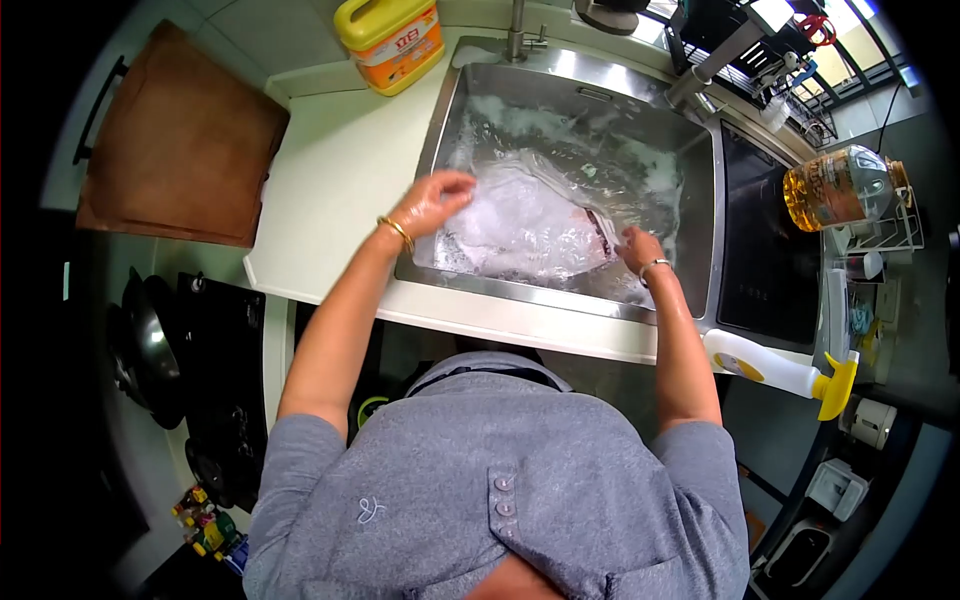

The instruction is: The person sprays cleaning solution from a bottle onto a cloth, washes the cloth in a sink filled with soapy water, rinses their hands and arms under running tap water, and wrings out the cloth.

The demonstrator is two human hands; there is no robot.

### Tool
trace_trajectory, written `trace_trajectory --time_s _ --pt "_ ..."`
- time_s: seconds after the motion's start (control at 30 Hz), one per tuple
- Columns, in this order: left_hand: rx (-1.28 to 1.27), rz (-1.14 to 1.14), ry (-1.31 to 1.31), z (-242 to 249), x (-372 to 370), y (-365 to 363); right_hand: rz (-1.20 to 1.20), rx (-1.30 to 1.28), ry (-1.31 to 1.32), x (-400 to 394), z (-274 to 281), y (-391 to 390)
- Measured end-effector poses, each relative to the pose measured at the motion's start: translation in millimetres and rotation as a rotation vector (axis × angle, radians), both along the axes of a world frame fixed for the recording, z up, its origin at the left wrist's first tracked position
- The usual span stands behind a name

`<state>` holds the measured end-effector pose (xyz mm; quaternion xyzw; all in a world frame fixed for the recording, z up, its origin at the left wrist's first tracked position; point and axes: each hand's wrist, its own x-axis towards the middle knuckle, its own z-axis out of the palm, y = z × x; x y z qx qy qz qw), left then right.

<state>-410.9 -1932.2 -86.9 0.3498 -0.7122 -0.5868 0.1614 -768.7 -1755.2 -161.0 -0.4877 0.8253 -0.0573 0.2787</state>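
Left hand (pixel 432 203) and right hand (pixel 641 249) apart, at a soaked cloth (pixel 530 215).
In the upper centre of the frame: at left, fingers loosely open beside white fabric; mid-sink (pixel 540 297), cloth already wet through, seemingly, but not lifted out or wrung, suds not cleared; at right, fingers at the dark edge, grip impossible to tell.

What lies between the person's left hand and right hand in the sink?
A wet, whitish, sudsy item, possibly cloth, lies between the left hand and right hand, as the head view shows.
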Motion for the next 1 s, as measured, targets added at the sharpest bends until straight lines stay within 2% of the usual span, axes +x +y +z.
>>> trace_trajectory --time_s 0.07,0.13,0.17,0.2,0.3,0.47,0.5,0.63,0.67,0.77,0.87,1.0 --pt "-0.019 -0.112 -0.091 -33.8 16.4 17.5 0.085 0.099 -0.049 6.6 2.6 9.9" --pt "-0.026 -0.195 -0.252 -21.2 18.0 41.5 0.143 0.170 -0.105 19.7 21.1 22.2" --pt "0.067 -0.206 -0.250 -35.9 21.2 47.7 0.118 0.176 -0.137 27.1 32.6 29.2" --pt "0.028 -0.241 -0.376 -27.0 18.6 53.7 0.154 0.188 -0.114 31.1 37.1 33.0" --pt "-0.135 -0.297 -0.460 -22.8 13.0 59.3 0.096 0.117 -0.084 44.0 44.4 46.6" --pt "-0.218 -0.299 -0.562 -24.6 8.7 57.1 -0.040 -0.102 0.073 64.9 39.6 68.0" --pt "-0.257 -0.309 -0.573 -26.7 8.0 57.0 -0.071 -0.233 0.084 63.3 26.6 72.5" --pt "-0.360 -0.313 -0.611 -36.4 8.3 58.6 -0.171 -0.729 -0.030 80.7 48.5 96.3" --pt "-0.374 -0.318 -0.600 -41.1 9.0 57.8 -0.196 -0.843 0.108 83.6 43.6 104.1" --pt "-0.414 -0.338 -0.550 -41.4 9.2 59.0 -0.343 -0.931 0.191 93.4 73.1 138.3" --pt "-0.454 -0.356 -0.547 -45.7 9.6 57.0 -0.535 -0.936 0.027 95.4 81.5 172.9" --pt "-0.498 -0.355 -0.531 -45.0 8.6 57.7 -0.696 -1.015 0.026 100.1 75.6 195.5"
